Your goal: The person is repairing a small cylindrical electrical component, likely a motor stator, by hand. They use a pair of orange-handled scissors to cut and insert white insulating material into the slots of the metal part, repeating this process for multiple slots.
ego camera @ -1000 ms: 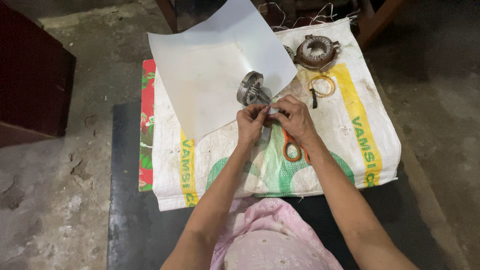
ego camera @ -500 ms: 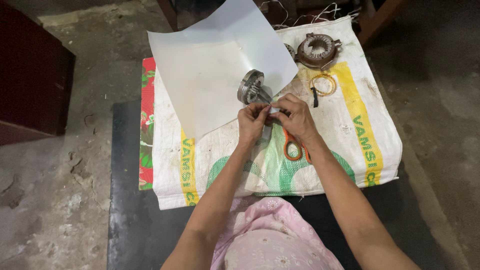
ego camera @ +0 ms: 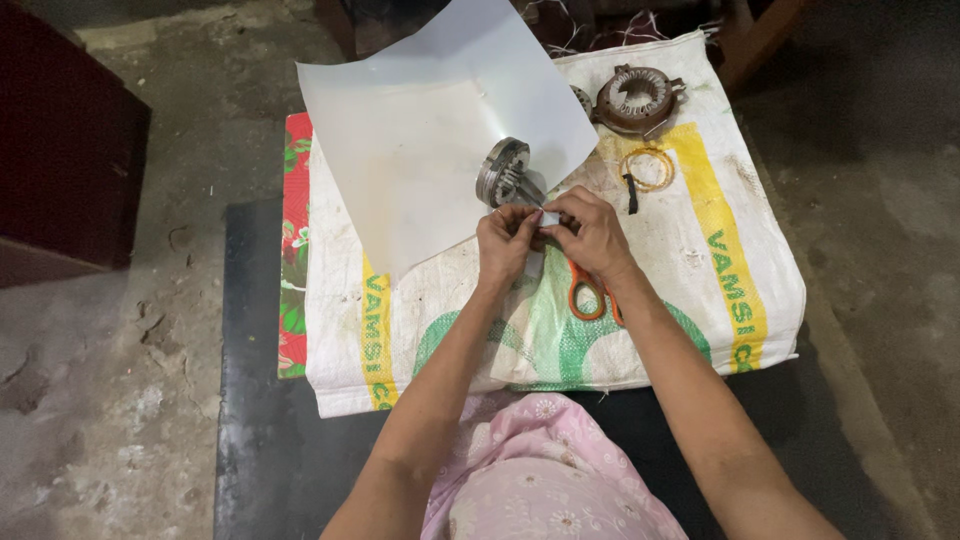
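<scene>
My left hand (ego camera: 505, 240) and my right hand (ego camera: 590, 232) meet over a woven sack (ego camera: 700, 290), pinching a small pale strip of paper (ego camera: 548, 216) between the fingertips of both. Just beyond the fingers a round metal part with slots (ego camera: 503, 171) stands on a large white sheet of paper (ego camera: 420, 150). Orange-handled scissors (ego camera: 585, 295) lie on the sack under my right wrist, partly hidden.
A second, rusty ring-shaped metal part (ego camera: 636, 98) lies at the sack's far edge, with a small coil of yellowish wire (ego camera: 648, 167) beside it. The sack covers a dark low table (ego camera: 250, 400). A dark box (ego camera: 60, 170) stands at left on the concrete floor.
Both hands stay together on the small strip with only slight finger movement. Nothing else has moved.
</scene>
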